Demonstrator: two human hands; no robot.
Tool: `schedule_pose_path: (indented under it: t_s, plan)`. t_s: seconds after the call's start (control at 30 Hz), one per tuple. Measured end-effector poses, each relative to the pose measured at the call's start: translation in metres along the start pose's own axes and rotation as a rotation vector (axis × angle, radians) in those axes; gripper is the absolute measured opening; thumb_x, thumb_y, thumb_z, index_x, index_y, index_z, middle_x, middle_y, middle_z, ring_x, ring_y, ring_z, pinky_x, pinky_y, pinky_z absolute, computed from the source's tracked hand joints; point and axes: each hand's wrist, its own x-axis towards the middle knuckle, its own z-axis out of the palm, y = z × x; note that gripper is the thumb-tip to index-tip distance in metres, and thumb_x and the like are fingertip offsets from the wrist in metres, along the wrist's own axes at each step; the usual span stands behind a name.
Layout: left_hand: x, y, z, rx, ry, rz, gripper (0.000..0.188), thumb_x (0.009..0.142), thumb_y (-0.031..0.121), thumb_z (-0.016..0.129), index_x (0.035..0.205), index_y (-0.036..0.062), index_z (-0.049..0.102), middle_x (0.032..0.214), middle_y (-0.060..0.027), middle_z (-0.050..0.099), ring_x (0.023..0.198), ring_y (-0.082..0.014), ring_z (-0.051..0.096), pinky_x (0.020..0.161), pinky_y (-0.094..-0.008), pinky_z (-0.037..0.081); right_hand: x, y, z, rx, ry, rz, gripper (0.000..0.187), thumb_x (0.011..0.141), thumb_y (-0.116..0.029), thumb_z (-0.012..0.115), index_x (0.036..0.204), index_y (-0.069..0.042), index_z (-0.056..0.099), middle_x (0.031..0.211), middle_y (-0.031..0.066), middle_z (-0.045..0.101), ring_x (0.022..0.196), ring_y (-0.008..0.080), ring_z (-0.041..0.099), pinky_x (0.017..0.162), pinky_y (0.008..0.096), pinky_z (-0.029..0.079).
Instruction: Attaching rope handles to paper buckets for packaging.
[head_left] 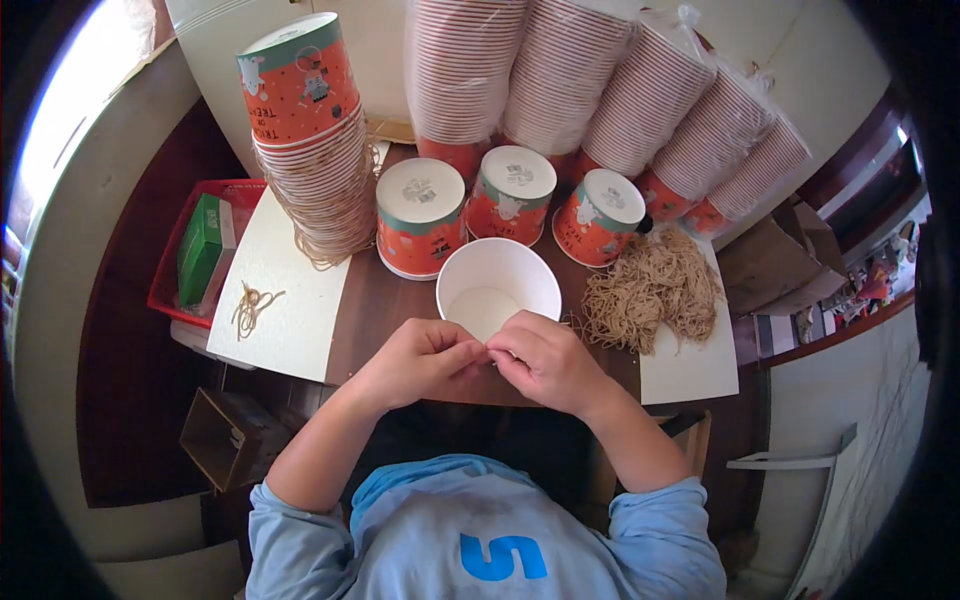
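Just above the table's near edge, my left hand (pixel 425 362) and my right hand (pixel 548 358) meet fingertip to fingertip, both closed in a pinch. Whatever lies between the fingers is too small to make out. Right behind them an open paper bucket (pixel 538 288) stands upright, its white inside showing; my hands cover part of its near rim. Beyond it, three orange paper buckets with green bands (pixel 421 240) (pixel 512 208) (pixel 588 232) sit upside down. A tangled heap of tan cords (pixel 640 295) lies to the right of my right hand.
At the back left rises a tall stack of buckets (pixel 300 100) with cords hanging around it. Plastic-wrapped bucket stacks (pixel 560 75) line the back. A few loose cords (pixel 252 308) lie on the left white panel. Beyond are a red crate (pixel 165 285) with a green box (pixel 205 240) and cardboard boxes (pixel 785 260).
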Motion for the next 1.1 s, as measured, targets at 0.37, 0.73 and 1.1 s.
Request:
schedule_pose_path:
  t_s: [0.37, 0.73, 1.1]
  plan:
    - [0.001, -0.006, -0.003, 0.198, 0.091, 0.190, 0.011, 0.083, 0.010, 0.065, 0.088, -0.0002, 0.064, 0.077, -0.0007, 0.061, 0.067, -0.0036, 0.054, 0.058, -0.0193, 0.044, 0.002, 0.004, 0.002, 0.044, -0.059, 0.076, 0.007, 0.075, -0.005, 0.065, 0.081, -0.005, 0.062, 0.072, 0.0094, 0.055, 0.064, 0.0258, 0.058, 0.057, 0.0339, 0.048]
    - [0.083, -0.038, -0.049, 0.470, 0.511, 0.304, 0.033, 0.076, 0.008, 0.064, 0.107, -0.0039, 0.058, 0.092, -0.0101, 0.063, 0.076, -0.0136, 0.060, 0.068, -0.0270, 0.049, 0.041, 0.096, 0.042, 0.169, -0.087, 0.537, 0.017, 0.079, -0.016, 0.064, 0.083, 0.000, 0.066, 0.072, 0.0067, 0.064, 0.064, 0.0113, 0.057, 0.059, 0.0284, 0.045]
    - [0.028, -0.077, -0.009, -0.183, 0.419, 0.202, 0.046, 0.086, 0.007, 0.057, 0.128, -0.0031, 0.040, 0.092, -0.0093, 0.062, 0.074, -0.0131, 0.062, 0.065, -0.0243, 0.050, 0.026, 0.072, 0.051, 0.190, -0.295, 0.553, 0.014, 0.074, -0.016, 0.064, 0.080, -0.004, 0.068, 0.075, 0.0124, 0.067, 0.070, 0.0212, 0.065, 0.066, 0.0341, 0.051]
